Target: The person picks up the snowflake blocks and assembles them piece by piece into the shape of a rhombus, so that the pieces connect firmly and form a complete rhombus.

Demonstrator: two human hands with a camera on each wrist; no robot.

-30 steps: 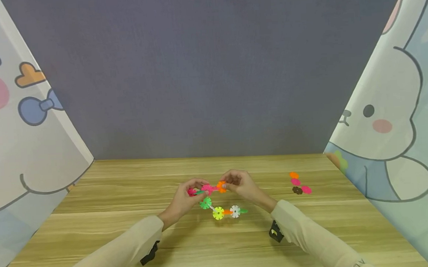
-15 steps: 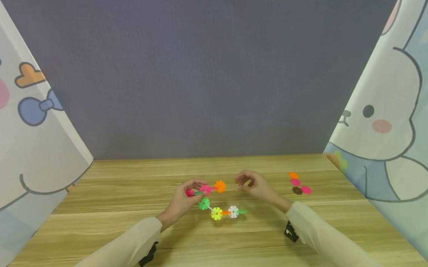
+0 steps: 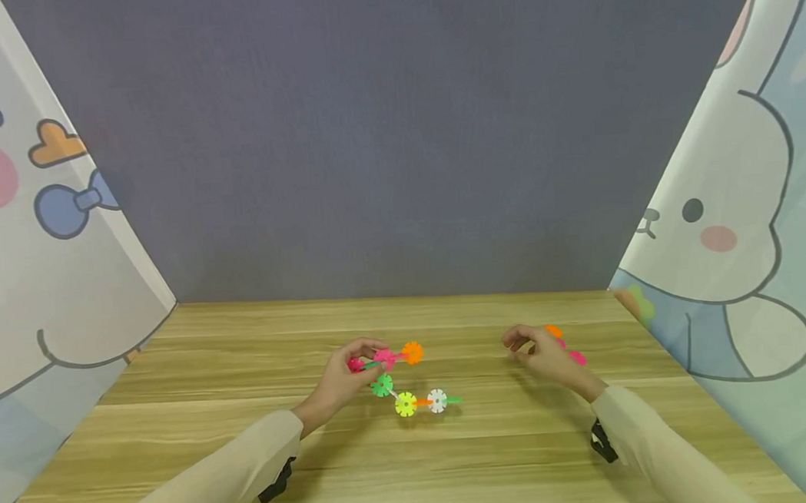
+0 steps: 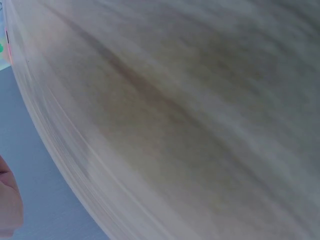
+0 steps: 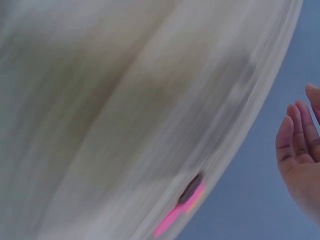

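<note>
A linked chain of slotted flower-shaped plastic discs is held by my left hand [image 3: 341, 378], which pinches it at its left end between thumb and fingers. The chain bends round: pink disc [image 3: 385, 359] and orange disc [image 3: 412, 352] along the top, green disc [image 3: 382, 385], yellow disc [image 3: 405, 404] and white disc [image 3: 437, 401] below. Part of its left end is hidden by the fingers. My right hand [image 3: 546, 356] holds nothing, its fingers loosely bent, beside the loose discs at the right. The right wrist view shows that hand [image 5: 302, 155] at its right edge.
Loose discs lie on the wooden table [image 3: 417, 474] at the right: an orange disc [image 3: 553, 331], a pink disc [image 3: 577, 358] and another partly behind the right hand. A brown disc [image 5: 191, 189] shows in the right wrist view. A grey panel [image 3: 396, 144] stands behind.
My right hand has let go of the chain's orange disc and moved right to the loose discs, now covering some of them. The left hand keeps its grip, shifting slightly left with the chain.
</note>
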